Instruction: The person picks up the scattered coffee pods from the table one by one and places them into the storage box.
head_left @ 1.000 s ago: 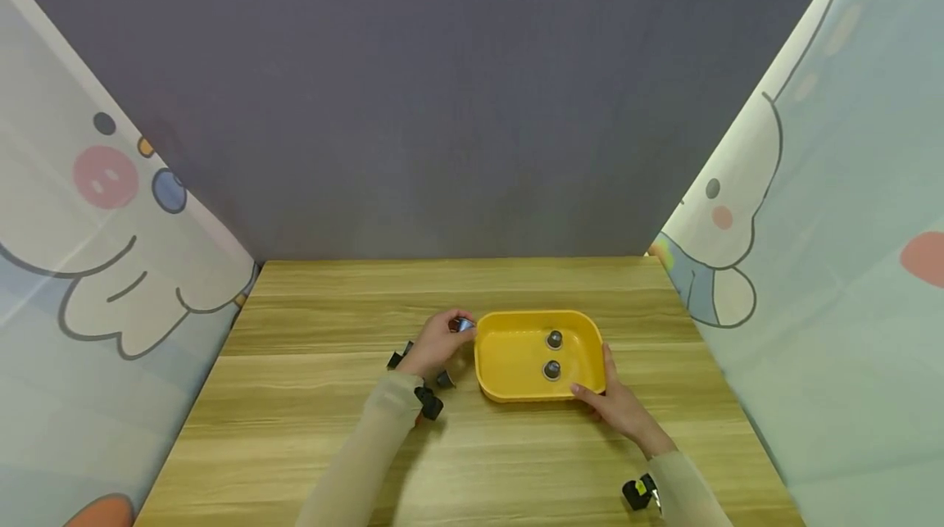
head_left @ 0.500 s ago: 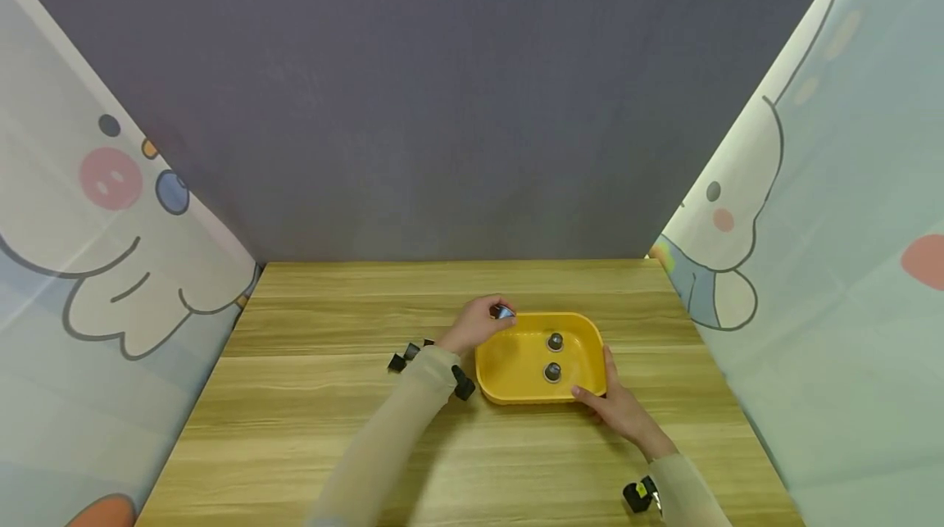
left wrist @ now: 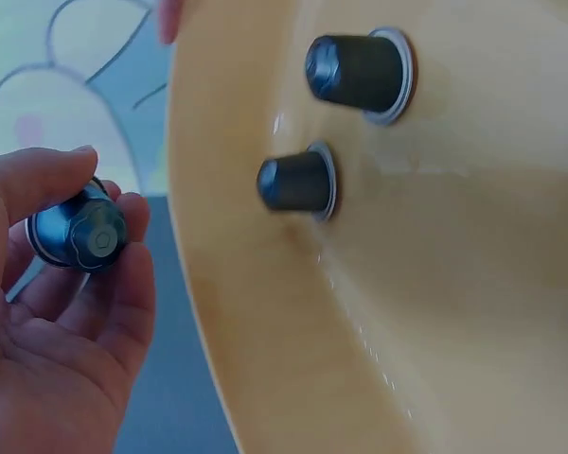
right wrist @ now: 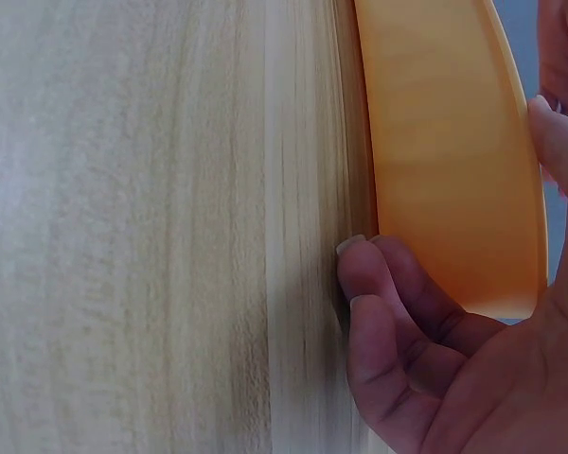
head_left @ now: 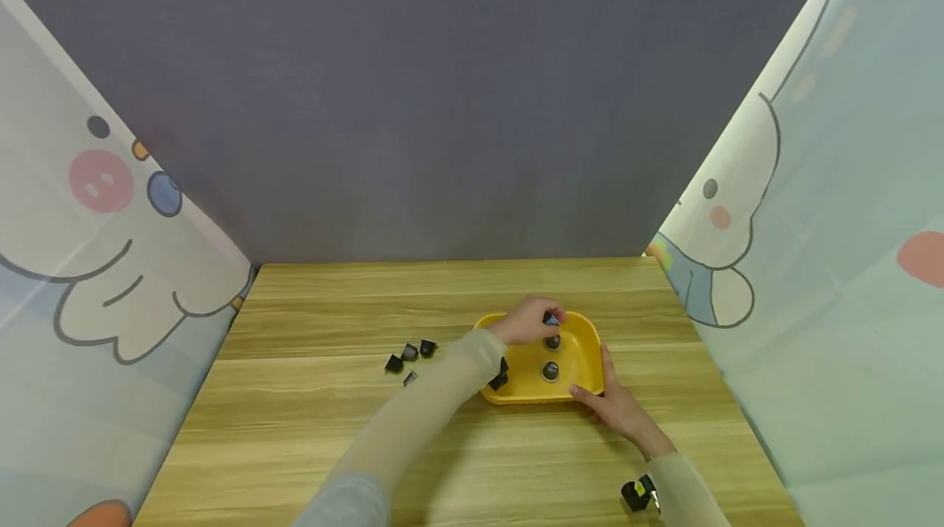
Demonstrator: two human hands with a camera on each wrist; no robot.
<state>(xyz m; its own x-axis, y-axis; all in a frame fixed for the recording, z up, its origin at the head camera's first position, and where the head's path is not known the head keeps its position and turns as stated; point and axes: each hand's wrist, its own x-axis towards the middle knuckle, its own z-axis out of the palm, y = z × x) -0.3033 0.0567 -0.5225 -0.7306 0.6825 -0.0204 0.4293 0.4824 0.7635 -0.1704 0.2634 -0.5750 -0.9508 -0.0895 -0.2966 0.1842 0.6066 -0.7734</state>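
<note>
My left hand (head_left: 527, 320) pinches a shiny blue coffee capsule (left wrist: 90, 227) between thumb and fingers, over the far side of the yellow tray (head_left: 519, 400). Two dark coffee capsules stand on the tray floor, a nearer capsule (head_left: 550, 371) and a farther capsule (head_left: 552, 343), both with the silver rim down. At the tray's near right corner my right hand (head_left: 618, 406) grips the wall. In the right wrist view its thumb (right wrist: 557, 137) lies at the rim and the fingers curl against the outside.
Several dark capsules (head_left: 410, 352) lie on the wooden table (head_left: 295, 429) left of the tray, beside the left forearm, which may hide more. A dark grey panel (head_left: 457, 101) rises behind the table, with cartoon-printed sheets (head_left: 833, 289) on both sides.
The left hand has carried the blue capsule rightward from beside the tray to over it. Its forearm now crosses the tray's left end. The right hand and tray have stayed in place.
</note>
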